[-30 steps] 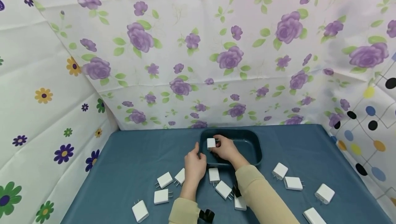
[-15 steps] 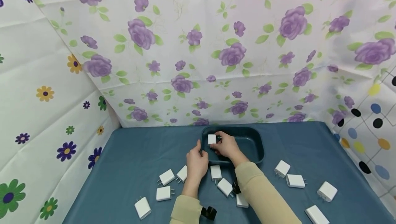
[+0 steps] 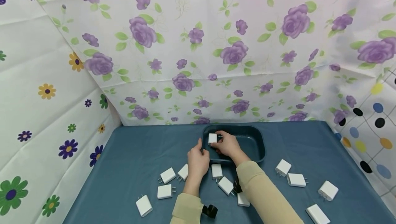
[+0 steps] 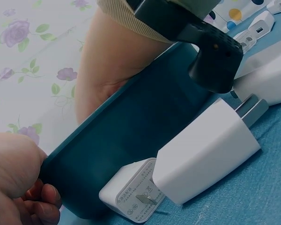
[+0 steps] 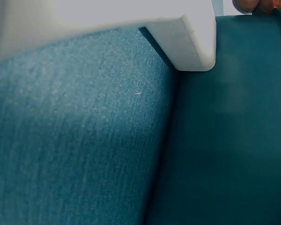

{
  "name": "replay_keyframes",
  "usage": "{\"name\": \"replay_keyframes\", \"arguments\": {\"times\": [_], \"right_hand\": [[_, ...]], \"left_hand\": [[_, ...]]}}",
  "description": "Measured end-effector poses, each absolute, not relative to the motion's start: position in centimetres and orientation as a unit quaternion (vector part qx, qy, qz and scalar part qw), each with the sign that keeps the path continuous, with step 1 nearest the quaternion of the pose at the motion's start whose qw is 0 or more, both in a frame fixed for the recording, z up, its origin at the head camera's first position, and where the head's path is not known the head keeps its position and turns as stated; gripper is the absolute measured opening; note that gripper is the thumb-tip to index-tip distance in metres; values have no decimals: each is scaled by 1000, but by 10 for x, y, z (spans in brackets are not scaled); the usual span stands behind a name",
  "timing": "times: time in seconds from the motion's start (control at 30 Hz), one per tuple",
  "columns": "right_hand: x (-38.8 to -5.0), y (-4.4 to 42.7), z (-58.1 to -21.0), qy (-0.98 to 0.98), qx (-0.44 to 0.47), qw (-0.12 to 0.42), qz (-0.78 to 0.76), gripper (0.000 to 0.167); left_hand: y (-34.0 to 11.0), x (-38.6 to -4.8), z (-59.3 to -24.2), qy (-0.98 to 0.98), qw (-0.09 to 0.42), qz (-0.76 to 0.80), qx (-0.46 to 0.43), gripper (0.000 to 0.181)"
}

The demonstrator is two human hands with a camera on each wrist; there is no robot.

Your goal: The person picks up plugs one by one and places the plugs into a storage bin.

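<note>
White chargers [image 3: 226, 185]: how many are on the counter [image 3: 133, 152], taken from the near side outward?

Eleven lie there directly. Four sit toward the right edge, the nearest cut off at the bottom of the head view; four more lie toward the left edge, left of the left arm; three lie between the two arms, one partly behind a tan sleeve [image 3: 266, 193].

And the hands?

Both are busy. The left hand [image 3: 198, 161] has its fingers bent round the left end of the one dark tray [image 3: 252, 148], gripping the rim. The right hand [image 3: 228, 145] pinches a twelfth charger [image 3: 212, 138] between thumb and fingers.

Where is that one exactly?

Within the tray's rim, at its left end. Whether it touches the tray floor, I cannot tell.

Where is the tray?

Near the counter's far edge, right of its middle, with one of the three chargers just beside its near wall.

Anything farther?

Three hanging cloths: a purple-rose cloth [image 3: 182, 45] behind the far edge, a daisy cloth [image 3: 34, 121] along the left edge, a dotted cloth [image 3: 371, 138] along the right.
</note>
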State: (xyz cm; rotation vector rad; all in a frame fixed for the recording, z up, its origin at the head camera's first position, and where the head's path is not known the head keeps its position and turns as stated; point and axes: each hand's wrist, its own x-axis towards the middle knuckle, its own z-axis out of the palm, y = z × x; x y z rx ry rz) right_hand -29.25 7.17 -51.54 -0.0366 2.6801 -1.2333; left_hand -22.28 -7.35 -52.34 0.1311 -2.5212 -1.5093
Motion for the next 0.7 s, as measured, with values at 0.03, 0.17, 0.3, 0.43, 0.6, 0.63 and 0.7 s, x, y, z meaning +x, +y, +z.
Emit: {"name": "replay_keyframes", "arguments": {"times": [0.03,0.17,0.3,0.43,0.6,0.63,0.7], "right_hand": [[-292,72,-515,904,-12,95,-417,64],[-292,73,-515,903,-13,94,-420,64],[-291,74,-515,903,-15,92,-420,65],[-290,75,-514,900,-16,92,-425,66],[-292,77,-511,895,-16,100,-434,67],[-292,77,-511,893,-14,103,-438,68],[-293,79,-511,886,-12,111,-450,70]], "left_hand": [[-73,-223,-523,-854,99,-509,44,56],[-73,-224,-523,-857,98,-504,46,57],[-72,-223,-523,-858,99,-501,47,56],[-72,-223,-523,-858,104,-500,45,56],[-73,-224,-523,-858,102,-500,49,56],[-73,-224,-523,-858,100,-501,51,56],[-73,-225,-523,-858,100,-501,51,56]]}}
